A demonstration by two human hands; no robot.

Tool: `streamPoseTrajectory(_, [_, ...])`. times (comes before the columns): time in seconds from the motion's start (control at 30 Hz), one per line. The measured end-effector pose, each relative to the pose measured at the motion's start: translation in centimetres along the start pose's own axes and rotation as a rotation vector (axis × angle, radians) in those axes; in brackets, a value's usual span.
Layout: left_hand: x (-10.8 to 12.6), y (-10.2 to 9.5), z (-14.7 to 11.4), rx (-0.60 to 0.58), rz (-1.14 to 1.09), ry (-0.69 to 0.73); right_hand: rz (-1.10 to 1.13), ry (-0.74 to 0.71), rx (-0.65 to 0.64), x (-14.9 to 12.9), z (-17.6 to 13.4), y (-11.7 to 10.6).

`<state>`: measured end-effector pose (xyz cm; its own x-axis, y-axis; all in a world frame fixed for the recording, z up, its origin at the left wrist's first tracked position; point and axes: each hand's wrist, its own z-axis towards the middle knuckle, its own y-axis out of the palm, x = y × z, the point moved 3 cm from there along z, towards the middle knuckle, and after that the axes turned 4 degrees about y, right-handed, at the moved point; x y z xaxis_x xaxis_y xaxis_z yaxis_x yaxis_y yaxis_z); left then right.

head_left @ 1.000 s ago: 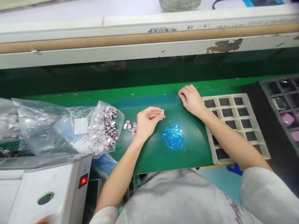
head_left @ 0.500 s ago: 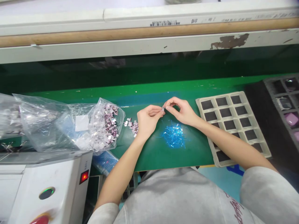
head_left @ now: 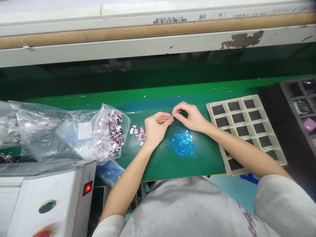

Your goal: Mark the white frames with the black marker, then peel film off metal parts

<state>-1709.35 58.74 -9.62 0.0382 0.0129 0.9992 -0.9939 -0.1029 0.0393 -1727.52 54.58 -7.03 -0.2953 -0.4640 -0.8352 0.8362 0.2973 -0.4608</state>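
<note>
A small silvery metal piece (head_left: 172, 116) is pinched in the fingertips of my left hand (head_left: 158, 126), over the green work surface. My right hand (head_left: 190, 117) meets it there with thumb and forefinger pressed together; whatever they grip is too small to make out. Just below my hands lies a heap of thin blue strips (head_left: 183, 143). To the left of my left hand, partly hidden by it, is a small pile of pinkish-silver metal pieces (head_left: 139, 134). Many similar pieces fill the mouth of a clear plastic bag (head_left: 114, 131).
A pale tray (head_left: 229, 122) with dark-bottomed compartments stands under my right forearm. Beyond it, a black foam tray (head_left: 292, 105) holds purple items. At lower left is a white machine (head_left: 66, 197) with a lit red switch. A white ledge (head_left: 123, 52) runs along the back.
My right fingertips have shifted slightly at the metal piece, which now looks partly covered and a little bluish. My hands stay together; the view has shifted slightly.
</note>
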Motion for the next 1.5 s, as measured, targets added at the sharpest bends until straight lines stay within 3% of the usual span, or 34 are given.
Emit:
streamPoseTrajectory(0.23, [0.1,0.0,0.0,-0.026,-0.012,0.008,0.032,0.011,0.022,0.3,0.0,0.1])
streamPoseTrajectory(0.43, [0.6,-0.5,0.1,-0.099,0.062,0.049,0.054,-0.01,-0.046,0.2,0.1,0.0])
streamPoseTrajectory(0.6, [5.2,-5.4,0.3,-0.091,0.568,0.213,-0.104,-0.014,-0.07,0.3,0.1,-0.2])
streamPoseTrajectory(0.67, [6.6,-7.4,0.3,-0.171,0.804,0.206,-0.16,-0.005,-0.098,0.7,0.1,0.0])
streamPoseTrajectory(0.8, [6.3,-8.7,0.2,-0.432,1.101,0.103,-0.262,-0.045,-0.084,1.1,0.1,0.2])
streamPoseTrajectory(0.9, [5.0,-8.3,0.3,-0.506,1.186,0.058,-0.333,-0.054,-0.023,1.2,0.2,-0.3])
streamPoseTrajectory(1.1, [4.5,-7.8,-0.1,-0.537,1.234,0.073,-0.461,0.06,0.194,2.6,1.1,-2.9])
streamPoseTrajectory(1.27, [5.7,-8.1,0.1,-0.524,1.16,0.158,-0.599,0.113,0.188,4.8,1.5,-4.0])
streamPoseTrajectory(1.37, [6.3,-8.2,0.3,-0.477,1.001,0.121,-0.621,0.127,0.166,5.6,1.6,-4.1])
streamPoseTrajectory(1.5, [6.1,-7.5,0.3,-0.354,0.608,0.033,-0.595,0.171,0.19,6.4,1.8,-4.4])
